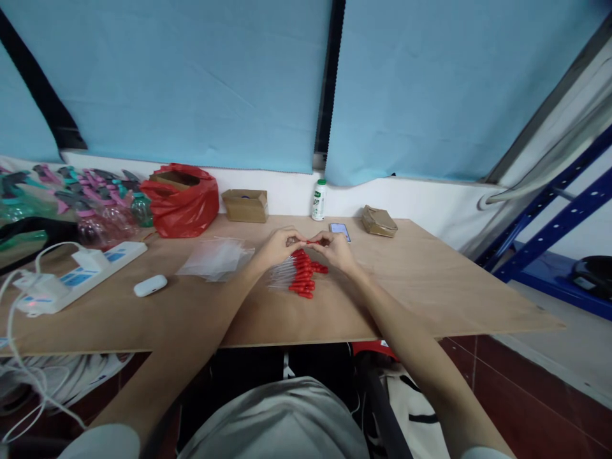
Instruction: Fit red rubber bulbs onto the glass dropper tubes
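Both my hands meet above a row of droppers with red rubber bulbs and clear tubes, lying side by side on the wooden table. My left hand and my right hand are closed in pinches on one dropper held between them, its red bulb showing between the fingertips. A stack of clear plastic bags lies just left of my left forearm.
A phone, a small white bottle and two cardboard boxes sit at the back. A red bag, coloured spray bottles, a power strip and a white earbud case lie left. Blue shelving stands right.
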The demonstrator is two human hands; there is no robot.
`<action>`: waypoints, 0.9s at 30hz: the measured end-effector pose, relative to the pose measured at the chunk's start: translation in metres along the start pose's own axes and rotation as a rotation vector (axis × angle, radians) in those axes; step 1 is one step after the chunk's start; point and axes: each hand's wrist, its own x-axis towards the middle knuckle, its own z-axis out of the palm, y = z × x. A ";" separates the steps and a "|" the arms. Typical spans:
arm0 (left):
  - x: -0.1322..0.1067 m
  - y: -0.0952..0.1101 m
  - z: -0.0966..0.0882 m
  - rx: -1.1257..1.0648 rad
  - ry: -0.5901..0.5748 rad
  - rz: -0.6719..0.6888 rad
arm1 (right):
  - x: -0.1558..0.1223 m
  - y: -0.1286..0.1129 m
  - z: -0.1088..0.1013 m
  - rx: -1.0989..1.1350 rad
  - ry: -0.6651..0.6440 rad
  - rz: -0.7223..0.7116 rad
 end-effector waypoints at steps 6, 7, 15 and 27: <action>-0.002 0.001 0.000 0.033 -0.005 -0.065 | 0.000 -0.004 -0.002 -0.026 -0.045 0.016; -0.003 0.001 0.000 0.043 -0.006 -0.064 | 0.000 -0.004 -0.002 -0.028 -0.043 0.018; -0.005 0.007 0.000 0.025 -0.020 -0.035 | 0.001 -0.007 -0.002 -0.052 -0.053 -0.007; -0.003 0.002 -0.001 0.045 0.008 -0.012 | 0.000 0.002 -0.010 -0.023 -0.032 -0.003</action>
